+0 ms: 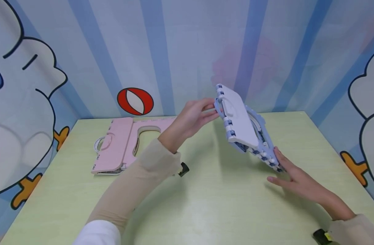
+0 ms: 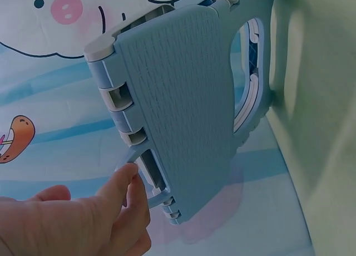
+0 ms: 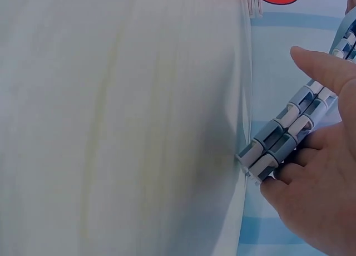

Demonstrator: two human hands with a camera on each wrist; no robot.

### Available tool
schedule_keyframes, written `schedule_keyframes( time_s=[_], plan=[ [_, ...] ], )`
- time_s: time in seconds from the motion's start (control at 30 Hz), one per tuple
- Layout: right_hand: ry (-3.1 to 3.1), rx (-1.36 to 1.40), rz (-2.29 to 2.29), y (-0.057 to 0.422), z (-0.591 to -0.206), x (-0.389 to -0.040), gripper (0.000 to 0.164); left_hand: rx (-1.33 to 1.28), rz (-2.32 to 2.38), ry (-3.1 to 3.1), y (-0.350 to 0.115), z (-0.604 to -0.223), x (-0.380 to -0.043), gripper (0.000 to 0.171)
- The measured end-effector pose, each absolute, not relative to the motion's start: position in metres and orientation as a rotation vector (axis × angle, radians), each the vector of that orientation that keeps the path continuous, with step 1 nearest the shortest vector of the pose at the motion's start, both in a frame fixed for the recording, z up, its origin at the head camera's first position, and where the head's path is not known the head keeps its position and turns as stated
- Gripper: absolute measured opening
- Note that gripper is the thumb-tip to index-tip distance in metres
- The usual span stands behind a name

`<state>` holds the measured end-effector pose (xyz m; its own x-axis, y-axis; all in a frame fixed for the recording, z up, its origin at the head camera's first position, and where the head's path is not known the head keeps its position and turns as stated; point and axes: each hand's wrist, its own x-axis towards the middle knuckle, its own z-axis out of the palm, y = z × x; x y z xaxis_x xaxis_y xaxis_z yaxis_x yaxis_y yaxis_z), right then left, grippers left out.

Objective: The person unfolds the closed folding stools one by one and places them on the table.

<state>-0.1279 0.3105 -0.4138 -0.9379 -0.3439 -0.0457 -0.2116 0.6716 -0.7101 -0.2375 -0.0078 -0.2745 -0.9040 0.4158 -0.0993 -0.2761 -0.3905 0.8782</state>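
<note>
A blue and white plastic folding stool (image 1: 238, 117) is held tilted above the right half of the table, partly folded. With its fingers my left hand (image 1: 193, 119) grips the blue carry handle (image 2: 158, 197) on the stool's upper edge. Against the stool's lower hinged edge (image 3: 283, 128), the fingers of my right hand (image 1: 300, 180) rest, while the thumb stands apart from it. Part of those fingers is hidden behind the hinge in the right wrist view. A pink folding stool (image 1: 116, 144) lies flat at the table's left, partly covered by my left arm.
The pale green table (image 1: 223, 211) reaches back to a blue striped cloth backdrop (image 1: 193, 51) with cartoon figures. A white carry handle (image 1: 98, 144) sticks out from the pink stool's left side. Black straps hang near both cuffs.
</note>
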Motion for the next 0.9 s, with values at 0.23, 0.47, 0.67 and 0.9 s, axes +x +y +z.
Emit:
schedule_keyframes(
  time_s=[0.23,0.47,0.67,0.9],
  plan=[
    [2.709,-0.434,-1.117,0.312,-0.414,-0.129,0.092,0.192,2.317,1.410,-0.003,-0.268,-0.237,0.039],
    [2.724,-0.405,-1.092,0.314,-0.412,-0.128,0.091,0.220,2.306,1.392,0.005,-0.261,-0.237,0.038],
    [2.700,-0.364,-1.118,0.318,-0.411,-0.128,0.088,0.224,2.294,1.395,0.015,-0.254,-0.237,0.040],
    [2.711,-0.378,-1.143,0.322,-0.412,-0.128,0.085,0.213,2.314,1.361,0.024,-0.248,-0.236,0.041]
  ],
)
